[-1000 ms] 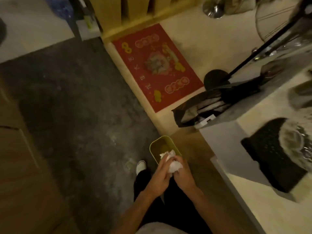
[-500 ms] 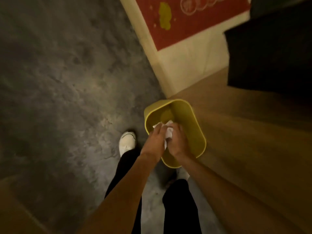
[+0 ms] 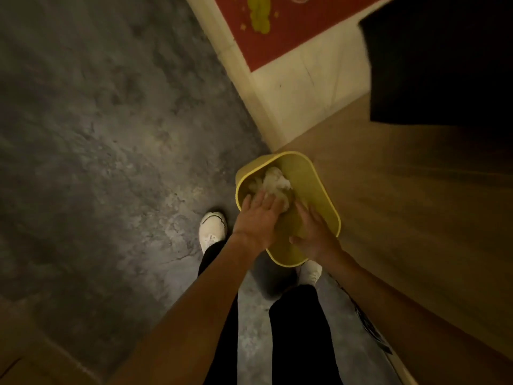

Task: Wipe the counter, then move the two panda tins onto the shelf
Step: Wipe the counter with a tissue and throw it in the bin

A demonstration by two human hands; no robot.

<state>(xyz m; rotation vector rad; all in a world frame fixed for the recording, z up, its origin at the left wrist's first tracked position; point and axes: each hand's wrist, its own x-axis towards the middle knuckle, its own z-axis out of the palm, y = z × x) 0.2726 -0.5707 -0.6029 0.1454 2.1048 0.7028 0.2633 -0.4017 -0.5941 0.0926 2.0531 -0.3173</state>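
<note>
Both hands hover over a yellow wastebasket (image 3: 319, 190) on the grey concrete floor (image 3: 97, 162). The left hand (image 3: 256, 219) and right hand (image 3: 313, 234) have fingers spread, holding nothing. A crumpled white paper wad (image 3: 274, 184) lies inside the wastebasket. The panda tins are out of view. White shoes (image 3: 212, 227) stand beside it.

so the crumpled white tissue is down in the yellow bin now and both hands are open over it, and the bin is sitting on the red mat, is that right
Not quite. The head view shows the yellow bin on the grey floor, beside a wooden panel; the red mat lies farther off. The rest holds: the crumpled white tissue is inside, and the left hand and right hand are open over it.
</note>
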